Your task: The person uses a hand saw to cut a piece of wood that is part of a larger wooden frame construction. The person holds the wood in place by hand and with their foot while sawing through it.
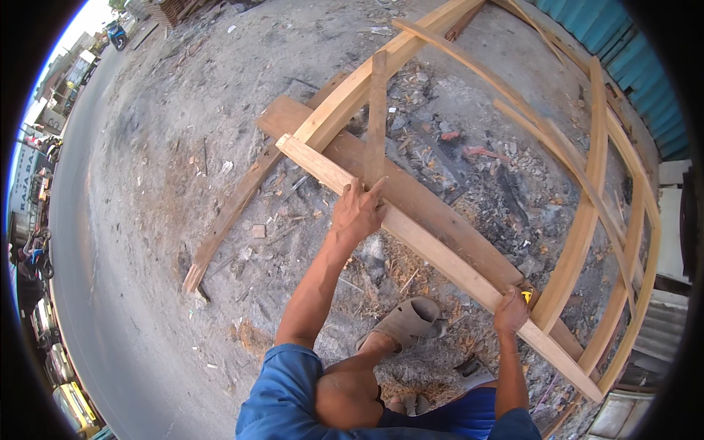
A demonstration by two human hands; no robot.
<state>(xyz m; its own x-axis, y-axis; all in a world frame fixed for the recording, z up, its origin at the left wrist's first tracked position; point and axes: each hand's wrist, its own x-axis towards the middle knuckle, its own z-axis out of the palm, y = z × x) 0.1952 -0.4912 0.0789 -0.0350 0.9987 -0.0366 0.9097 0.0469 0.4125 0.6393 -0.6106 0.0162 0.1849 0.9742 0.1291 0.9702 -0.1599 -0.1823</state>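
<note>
A long pale wooden beam (440,257) runs slantwise in front of me, from the upper left to the lower right. My left hand (358,213) is closed over it, fingers at the foot of a short upright wooden strip (375,117). Farther right, my right hand (511,312) is wrapped round the same beam. A small yellow-and-black object, perhaps a tape measure (526,295), shows by its fingertips; the hand partly hides it. Just beyond the beam lies a wide brown plank (433,202). The beam crosses the ends of a larger timber frame (576,264).
A loose dark board (235,213) lies on the ground at the left. Charred rubble and wood scraps (506,198) cover the ground inside the frame. Blue corrugated sheeting (623,59) stands at the upper right. A road (88,279) with parked vehicles runs along the left.
</note>
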